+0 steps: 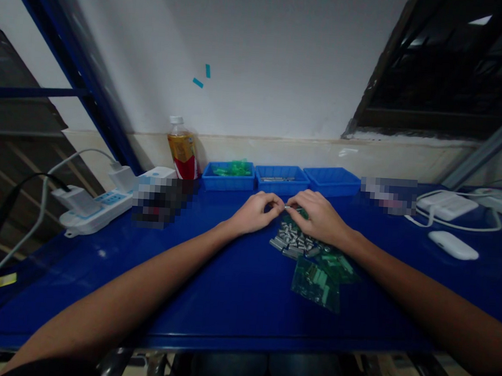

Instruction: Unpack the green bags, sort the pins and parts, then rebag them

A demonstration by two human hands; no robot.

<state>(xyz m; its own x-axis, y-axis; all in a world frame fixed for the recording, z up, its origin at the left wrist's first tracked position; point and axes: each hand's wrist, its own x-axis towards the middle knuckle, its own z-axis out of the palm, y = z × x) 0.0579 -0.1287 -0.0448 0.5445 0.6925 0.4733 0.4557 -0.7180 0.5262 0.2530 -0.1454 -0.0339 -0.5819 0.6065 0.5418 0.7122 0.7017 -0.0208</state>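
Observation:
Over the blue table, my left hand (257, 212) and my right hand (319, 216) meet fingertip to fingertip. Both are closed in a pinch on a small silver metal cylinder (286, 207), mostly hidden by the fingers. Just below my right hand lies a loose pile of similar metal cylinders (294, 239), partly covered by that hand. Closer to the table's front edge are a clear green plastic bag (316, 284) with several cylindrical pieces inside and another green bag (337, 263) partly under my right forearm.
Along the wall stand three blue trays: one with green pieces (228, 181), one with thin metal parts (280, 185), and a third (333, 184). A drink bottle (183, 150) and power strip (105, 202) are left. A white case (453, 246) and charger (441, 205) lie right.

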